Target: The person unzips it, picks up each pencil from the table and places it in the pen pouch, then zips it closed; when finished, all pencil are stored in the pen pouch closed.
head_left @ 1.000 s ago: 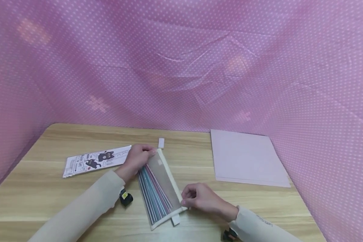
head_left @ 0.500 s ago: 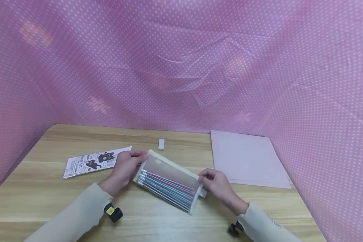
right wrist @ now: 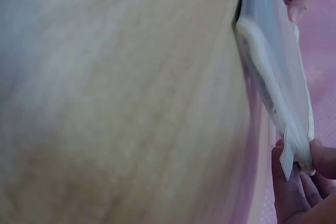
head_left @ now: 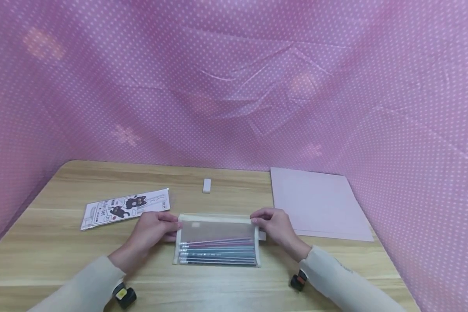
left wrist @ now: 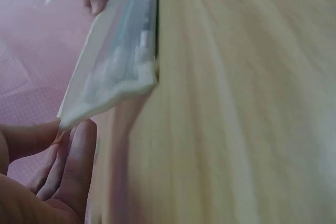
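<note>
Between both hands stands a see-through mesh pencil pouch (head_left: 222, 229) with cream edging, its long side level. Several pencils (head_left: 218, 251) in blue, pink and dark tones lie along its bottom, eraser ends to the left. My left hand (head_left: 154, 229) pinches the upper left corner between thumb and fingers; the left wrist view shows that corner of the pouch (left wrist: 105, 82) tilted up from the table. At the upper right corner, my right hand (head_left: 278, 227) pinches the pouch. A small pale tab (right wrist: 286, 156) sticks out beside the right fingers.
A ruler set package (head_left: 126, 209) with black cat drawings lies to the left. Behind the pouch is a small white eraser-like block (head_left: 207, 185). Pale flat sheets (head_left: 320, 203) lie at the right on the wooden table (head_left: 226, 290). Pink dotted cloth (head_left: 234, 86) surrounds the table.
The pouch has turned from a steep slant to level. My left hand has moved left and down, my right hand up and right, both keeping hold of it.
</note>
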### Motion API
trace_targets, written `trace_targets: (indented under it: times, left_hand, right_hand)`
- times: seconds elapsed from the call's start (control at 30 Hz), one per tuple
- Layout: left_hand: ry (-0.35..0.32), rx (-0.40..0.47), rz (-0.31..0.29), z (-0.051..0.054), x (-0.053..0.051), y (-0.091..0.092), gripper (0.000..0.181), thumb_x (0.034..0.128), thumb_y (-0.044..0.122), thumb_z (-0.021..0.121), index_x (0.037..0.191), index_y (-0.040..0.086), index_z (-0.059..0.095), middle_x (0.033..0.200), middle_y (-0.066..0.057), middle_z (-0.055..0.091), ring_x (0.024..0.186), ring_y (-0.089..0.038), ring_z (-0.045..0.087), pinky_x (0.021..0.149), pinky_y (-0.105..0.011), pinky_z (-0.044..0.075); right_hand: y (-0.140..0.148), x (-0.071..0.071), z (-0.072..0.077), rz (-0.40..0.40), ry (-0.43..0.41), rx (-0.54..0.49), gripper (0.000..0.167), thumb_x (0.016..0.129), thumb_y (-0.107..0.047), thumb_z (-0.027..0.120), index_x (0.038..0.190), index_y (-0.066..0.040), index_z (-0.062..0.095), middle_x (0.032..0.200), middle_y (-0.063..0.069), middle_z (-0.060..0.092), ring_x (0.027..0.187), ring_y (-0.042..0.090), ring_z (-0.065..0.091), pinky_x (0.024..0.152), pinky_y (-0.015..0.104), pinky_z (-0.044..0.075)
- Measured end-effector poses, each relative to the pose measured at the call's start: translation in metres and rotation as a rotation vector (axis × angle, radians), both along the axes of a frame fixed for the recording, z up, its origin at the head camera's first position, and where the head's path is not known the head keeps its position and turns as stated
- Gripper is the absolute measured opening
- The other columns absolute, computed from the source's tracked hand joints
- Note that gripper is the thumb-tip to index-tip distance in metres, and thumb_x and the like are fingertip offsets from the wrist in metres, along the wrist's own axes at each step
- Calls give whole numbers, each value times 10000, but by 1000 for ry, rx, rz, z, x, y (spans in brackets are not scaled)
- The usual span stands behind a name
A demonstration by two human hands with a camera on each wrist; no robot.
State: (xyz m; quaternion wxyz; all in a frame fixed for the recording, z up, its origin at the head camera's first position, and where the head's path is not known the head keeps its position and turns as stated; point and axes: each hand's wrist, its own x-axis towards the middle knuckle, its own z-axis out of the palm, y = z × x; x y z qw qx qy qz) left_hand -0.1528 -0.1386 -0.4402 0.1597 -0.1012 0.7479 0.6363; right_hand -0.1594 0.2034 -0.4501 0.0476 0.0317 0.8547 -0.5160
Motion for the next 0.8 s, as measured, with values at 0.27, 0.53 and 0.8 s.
trace_targets:
  times: [0.27,0.53,0.8]
  left_hand:
    - [-57,-151,-74,-9,7,-10,274,860,70,758,1083,-74,690,948,-129,771,751,-153,732,704,-314,645]
    - [-40,-145,-87,-11,5,-16,288,843,56,762,1080,-88,685,935,-137,752,716,-130,706,686,-294,641]
    - [-12,-97,-42,-14,11,-21,299,856,56,750,1108,-87,676,926,-122,758,765,-152,718,721,-292,642]
  right_hand:
    - [-7,7,-2,136,23,196,48,863,-139,785,888,-180,795,947,-3,793,852,99,691,731,234,576]
    - [-6,5,-3,160,32,236,75,876,-158,780,890,-229,798,950,-48,795,903,87,699,800,293,575]
    - [-3,6,-3,113,22,110,186,869,-124,775,1051,-165,773,1039,-5,790,972,127,721,880,279,582]
